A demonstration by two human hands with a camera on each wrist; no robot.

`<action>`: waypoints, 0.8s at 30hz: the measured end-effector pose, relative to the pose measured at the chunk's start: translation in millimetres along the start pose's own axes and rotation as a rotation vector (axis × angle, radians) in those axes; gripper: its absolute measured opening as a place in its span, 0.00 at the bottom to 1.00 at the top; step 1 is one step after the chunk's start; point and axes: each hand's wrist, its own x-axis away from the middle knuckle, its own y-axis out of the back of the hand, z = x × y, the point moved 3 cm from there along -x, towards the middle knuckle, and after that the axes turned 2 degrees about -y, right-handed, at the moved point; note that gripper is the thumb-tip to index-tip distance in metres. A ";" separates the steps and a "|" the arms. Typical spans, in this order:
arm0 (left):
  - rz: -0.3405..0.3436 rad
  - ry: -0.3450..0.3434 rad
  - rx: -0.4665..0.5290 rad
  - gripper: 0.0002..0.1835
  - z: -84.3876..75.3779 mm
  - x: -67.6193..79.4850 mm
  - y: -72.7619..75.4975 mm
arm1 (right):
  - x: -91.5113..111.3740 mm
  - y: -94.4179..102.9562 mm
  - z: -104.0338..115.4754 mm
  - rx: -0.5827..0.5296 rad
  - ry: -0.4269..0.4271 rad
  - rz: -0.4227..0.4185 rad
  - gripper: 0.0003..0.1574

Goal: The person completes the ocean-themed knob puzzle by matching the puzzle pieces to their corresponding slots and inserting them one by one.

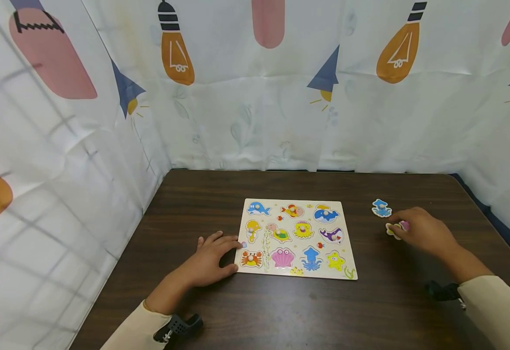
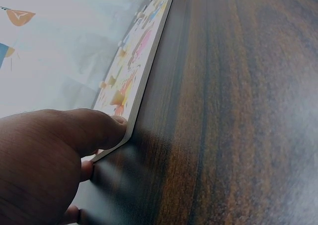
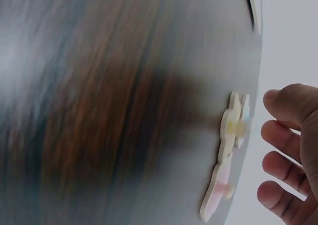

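Note:
A wooden peg puzzle board (image 1: 325,275) with sea-animal pieces lies flat on the table. My left hand (image 1: 211,258) rests at its left side, fingers extended, with the thumb (image 2: 102,128) against the near-left corner. Over to the right, my right hand (image 1: 423,234) hovers above loose knobbed pieces, partly covering them in the head view. Its fingers are bent and spread in the right wrist view, with nothing between them. Below are a yellow piece (image 3: 227,128) and a pink piece (image 3: 217,187). A blue piece (image 1: 381,209) lies just beyond the fingertips.
The dark wooden table (image 1: 281,311) spreads around the board. A patterned white curtain (image 1: 246,121) hangs behind it and along the left side. Crab (image 1: 252,259), shell (image 1: 283,258), squid (image 1: 311,259) and star (image 1: 335,261) pieces fill the board's front row.

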 end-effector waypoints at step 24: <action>-0.007 -0.007 0.001 0.26 -0.9 1.7 0.5 | 6.0 0.4 -49.2 0.014 -0.144 0.082 0.26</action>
